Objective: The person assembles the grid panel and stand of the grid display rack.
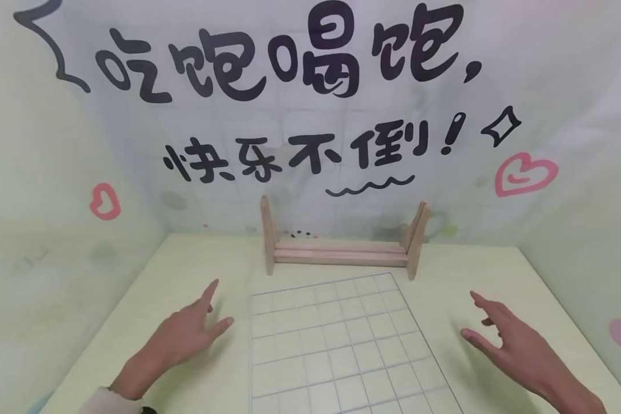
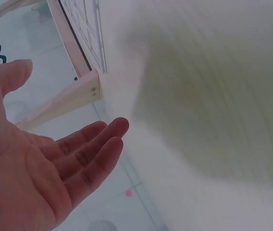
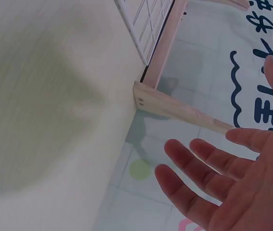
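A white wire grid panel (image 1: pixel 344 336) lies flat on the pale table, its near end cut off by the bottom of the head view. Behind it stands a wooden frame (image 1: pixel 341 256) with two slanted uprights joined by crossbars. To the left of the grid, my left hand (image 1: pixel 181 333) hovers over the table with fingers extended and nothing in it. My right hand (image 1: pixel 522 345) hovers likewise on the right side, thumb apart from the fingers, holding nothing. Both wrist views show bare palms, with the frame's wooden uprights (image 2: pixel 62 101) beyond the fingers.
A pale cloth backdrop (image 1: pixel 227 201) with black lettering and pink hearts hangs behind the table (image 1: pixel 212 259). Cloth walls also enclose the left and right sides. The frame stands close to the back cloth.
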The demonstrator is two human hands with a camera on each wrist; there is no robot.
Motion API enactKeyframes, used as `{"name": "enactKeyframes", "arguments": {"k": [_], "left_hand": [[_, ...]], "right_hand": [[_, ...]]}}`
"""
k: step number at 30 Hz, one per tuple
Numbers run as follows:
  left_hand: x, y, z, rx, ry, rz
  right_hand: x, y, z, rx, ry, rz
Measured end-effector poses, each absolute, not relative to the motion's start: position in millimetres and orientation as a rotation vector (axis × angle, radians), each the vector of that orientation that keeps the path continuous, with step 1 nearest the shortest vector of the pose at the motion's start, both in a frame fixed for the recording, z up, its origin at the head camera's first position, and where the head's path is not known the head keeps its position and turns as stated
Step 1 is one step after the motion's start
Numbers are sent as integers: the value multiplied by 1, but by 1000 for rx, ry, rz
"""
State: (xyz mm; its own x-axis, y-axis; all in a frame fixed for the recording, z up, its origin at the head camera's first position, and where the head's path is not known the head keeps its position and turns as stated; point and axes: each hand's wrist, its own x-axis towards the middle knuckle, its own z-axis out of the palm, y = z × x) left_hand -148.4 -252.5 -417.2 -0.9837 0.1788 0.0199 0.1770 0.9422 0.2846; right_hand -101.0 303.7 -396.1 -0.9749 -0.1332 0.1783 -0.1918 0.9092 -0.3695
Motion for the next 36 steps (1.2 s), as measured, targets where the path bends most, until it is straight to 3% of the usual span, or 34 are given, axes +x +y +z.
{"name": "enactKeyframes", "arguments": {"k": [7, 14, 23, 31, 36], "left_hand": [[-133, -220, -420, 46, 2836, 771], [-110, -202, -419, 78, 2746, 762], [-111, -194, -430, 87, 2559, 995], [-110, -180, -439, 10, 2522, 1103], [-112, -184, -440, 1, 2566, 1054]], "right_hand": [[-102, 285, -403, 221, -3039, 832], [-103, 276, -410, 289, -3150, 1065], [-109, 268, -428, 534, -3210, 1093], [-118, 270, -428, 513, -3175, 1494], [-118, 268, -431, 514, -3163, 1351]]}}
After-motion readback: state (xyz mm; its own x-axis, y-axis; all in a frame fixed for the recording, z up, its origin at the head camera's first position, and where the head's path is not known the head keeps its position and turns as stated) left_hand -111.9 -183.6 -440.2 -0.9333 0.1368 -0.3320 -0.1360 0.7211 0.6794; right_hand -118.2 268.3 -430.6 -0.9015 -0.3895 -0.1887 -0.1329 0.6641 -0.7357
